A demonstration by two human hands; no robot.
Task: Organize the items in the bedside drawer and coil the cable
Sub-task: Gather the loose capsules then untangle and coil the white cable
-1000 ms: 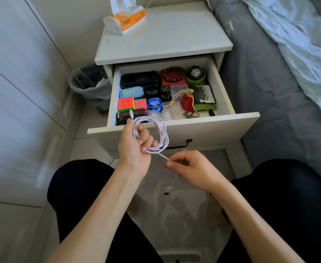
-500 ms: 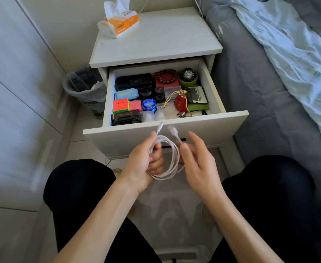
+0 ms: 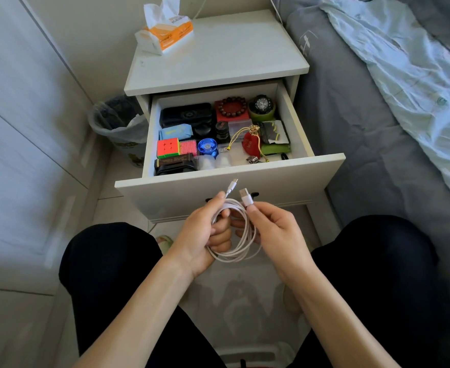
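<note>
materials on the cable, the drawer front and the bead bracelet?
Cable: white, looks like smooth rubbery plastic; it holds soft loops in both hands' grip, with rigid plastic plugs and metal tips.
Drawer front: probably painted or laminated board; flat, matte white, no grain visible.
Bead bracelet: dark reddish-brown round beads with faint sheen, likely polished wood, though resin can't be ruled out.

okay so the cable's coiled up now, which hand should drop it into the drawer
Probably the left hand: its fingers already grip the whole cable coil, while the right hand only pinches one plug. The drawer is open directly ahead.
</note>
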